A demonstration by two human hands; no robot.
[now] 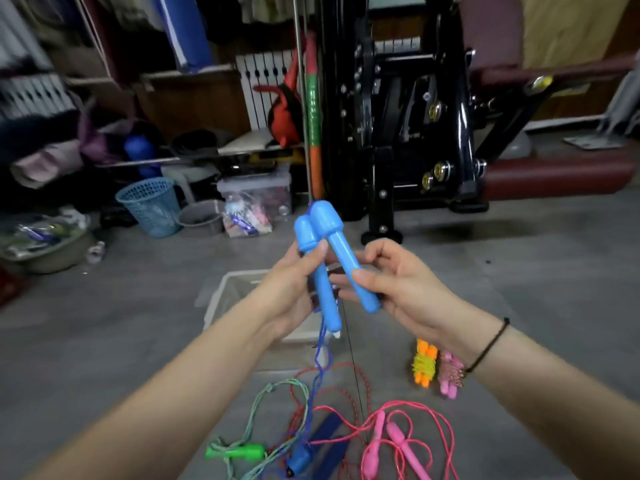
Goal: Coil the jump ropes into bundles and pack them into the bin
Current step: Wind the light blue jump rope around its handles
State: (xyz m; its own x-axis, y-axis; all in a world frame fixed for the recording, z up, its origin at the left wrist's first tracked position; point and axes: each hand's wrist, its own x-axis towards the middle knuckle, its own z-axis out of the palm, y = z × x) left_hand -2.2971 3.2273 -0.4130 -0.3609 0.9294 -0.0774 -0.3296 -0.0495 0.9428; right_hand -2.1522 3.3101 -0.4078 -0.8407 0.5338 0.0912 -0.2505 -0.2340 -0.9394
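Note:
I hold two blue jump rope handles up in front of me, above a clear plastic bin on the floor. My left hand grips the left handle; my right hand pinches the right one. Their blue cord hangs down to the floor. Loose ropes lie below: a green-handled one, a pink one and a red cord. Two coiled bundles, orange and pink, lie to the right of the bin.
A black exercise machine with maroon pads stands ahead. At left are a blue mesh basket, a clear box of items and cluttered shelves. Another blue handle lies among the loose ropes.

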